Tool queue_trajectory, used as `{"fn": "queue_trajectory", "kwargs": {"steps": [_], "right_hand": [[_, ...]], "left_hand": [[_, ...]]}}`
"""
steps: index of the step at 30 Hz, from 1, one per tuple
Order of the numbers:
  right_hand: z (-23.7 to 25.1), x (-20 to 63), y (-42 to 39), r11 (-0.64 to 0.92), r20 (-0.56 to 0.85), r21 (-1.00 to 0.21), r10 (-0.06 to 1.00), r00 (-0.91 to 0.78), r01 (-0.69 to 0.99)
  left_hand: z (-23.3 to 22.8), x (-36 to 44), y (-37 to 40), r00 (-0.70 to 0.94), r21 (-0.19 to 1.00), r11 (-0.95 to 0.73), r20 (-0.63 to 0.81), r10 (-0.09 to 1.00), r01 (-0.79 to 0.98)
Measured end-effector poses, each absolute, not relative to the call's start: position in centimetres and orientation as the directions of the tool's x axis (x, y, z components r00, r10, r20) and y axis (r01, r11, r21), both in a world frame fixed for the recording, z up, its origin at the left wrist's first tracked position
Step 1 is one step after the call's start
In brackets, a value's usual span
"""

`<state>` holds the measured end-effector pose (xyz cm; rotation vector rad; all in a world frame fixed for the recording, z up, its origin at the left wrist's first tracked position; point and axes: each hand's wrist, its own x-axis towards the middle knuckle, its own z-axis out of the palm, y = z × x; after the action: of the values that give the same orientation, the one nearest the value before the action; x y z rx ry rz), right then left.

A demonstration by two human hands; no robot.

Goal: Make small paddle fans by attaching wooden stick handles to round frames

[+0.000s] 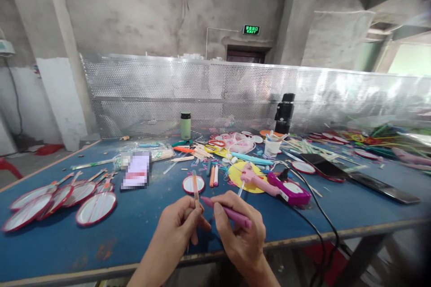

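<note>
My left hand (178, 224) is closed on a flat wooden craft stick (194, 183), held upright with an orange-tinted upper part. In my right hand (240, 226) is a purple marker (232, 214), its tip pointing left, close to the stick; contact cannot be made out. Just beyond the stick lies a white disc with a red rim (186, 184). Two capped markers (214, 175), orange and pink, lie beside that disc. To their right a pink glue gun (257, 179) rests over a yellow disc (235, 171).
Several red-rimmed discs with sticks (96, 209) overlap at the left, near a phone (136, 171). A purple box (292, 190) with black cables sits at the right. A green bottle (185, 126), a black bottle (284, 114) and a white cup (272, 147) stand farther back.
</note>
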<state>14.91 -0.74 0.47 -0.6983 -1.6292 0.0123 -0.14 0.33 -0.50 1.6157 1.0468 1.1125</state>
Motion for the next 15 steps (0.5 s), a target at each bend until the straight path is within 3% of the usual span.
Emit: {"fn": "queue_trajectory", "kwargs": {"steps": [15], "right_hand": [[0.26, 14.84, -0.69, 0.818, 0.895, -0.354, 0.437, -0.089, 0.454]], "left_hand": [[-0.31, -0.13, 0.17, 0.248, 0.95, -0.269, 0.225, 0.942, 0.16]]}}
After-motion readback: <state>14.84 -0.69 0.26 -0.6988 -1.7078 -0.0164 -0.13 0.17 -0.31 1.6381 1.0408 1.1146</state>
